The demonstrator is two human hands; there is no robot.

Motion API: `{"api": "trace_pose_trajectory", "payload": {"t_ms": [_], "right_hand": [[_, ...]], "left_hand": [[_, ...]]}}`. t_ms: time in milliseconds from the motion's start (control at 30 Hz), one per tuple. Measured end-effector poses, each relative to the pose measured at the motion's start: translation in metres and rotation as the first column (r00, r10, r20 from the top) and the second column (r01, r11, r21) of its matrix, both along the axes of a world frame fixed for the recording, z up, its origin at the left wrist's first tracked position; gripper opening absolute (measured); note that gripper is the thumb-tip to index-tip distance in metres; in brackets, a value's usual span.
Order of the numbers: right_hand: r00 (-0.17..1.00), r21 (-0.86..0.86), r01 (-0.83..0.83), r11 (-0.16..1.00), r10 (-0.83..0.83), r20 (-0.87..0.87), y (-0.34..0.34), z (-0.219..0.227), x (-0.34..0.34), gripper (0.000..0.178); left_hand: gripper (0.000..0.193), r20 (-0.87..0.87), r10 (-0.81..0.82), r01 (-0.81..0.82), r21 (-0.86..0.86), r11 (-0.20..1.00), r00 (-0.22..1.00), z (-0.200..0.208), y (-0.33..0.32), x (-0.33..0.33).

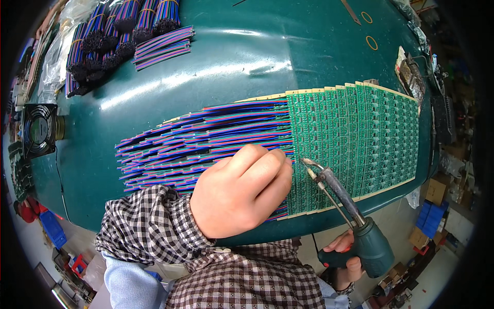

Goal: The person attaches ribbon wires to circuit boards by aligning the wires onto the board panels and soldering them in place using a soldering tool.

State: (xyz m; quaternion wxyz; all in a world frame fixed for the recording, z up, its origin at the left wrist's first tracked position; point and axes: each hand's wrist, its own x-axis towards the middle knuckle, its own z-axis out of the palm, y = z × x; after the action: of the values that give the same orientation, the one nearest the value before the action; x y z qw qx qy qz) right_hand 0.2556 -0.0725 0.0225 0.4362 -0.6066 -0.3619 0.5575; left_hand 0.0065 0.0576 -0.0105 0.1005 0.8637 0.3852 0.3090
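My left hand [242, 190] is closed in a pinch over the coloured wires [206, 131], where their ends meet the green circuit boards [355, 139]. Its fingertips are hidden beneath the knuckles. In my right hand [345, 252] is a dark green soldering gun [373, 247] with a red button. The gun's tip sits just right of my left fingers, at the boards near the wire ends; whether it touches cannot be made out. A thin metal tube runs beside its barrel. The boards overlap in a wide row, and the wires fan leftward from the leftmost one.
Bundles of similar wires [123, 31] lie at the far left, beside a loose stack [164, 47]. A black fan [40, 130] stands on the left edge of the green tabletop [221, 56]. Rubber bands [371, 43] and a metal blade [351, 11] lie far right.
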Motion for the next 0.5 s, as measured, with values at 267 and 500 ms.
{"api": "trace_pose_trajectory", "payload": {"t_ms": [267,500], "right_hand": [[0.997,0.122,-0.004,0.993,-0.006,0.079,-0.007,-0.007,0.006,0.073],[0.994,0.091,-0.088,0.992,0.082,0.068,-0.007,-0.005,0.012,0.074]], "left_hand": [[0.035,-0.013,0.011,-0.011,0.004,1.0,1.0,0.002,-0.001,0.001],[0.036,0.003,0.01,-0.01,0.023,1.0,1.0,0.001,-0.001,0.001]]}}
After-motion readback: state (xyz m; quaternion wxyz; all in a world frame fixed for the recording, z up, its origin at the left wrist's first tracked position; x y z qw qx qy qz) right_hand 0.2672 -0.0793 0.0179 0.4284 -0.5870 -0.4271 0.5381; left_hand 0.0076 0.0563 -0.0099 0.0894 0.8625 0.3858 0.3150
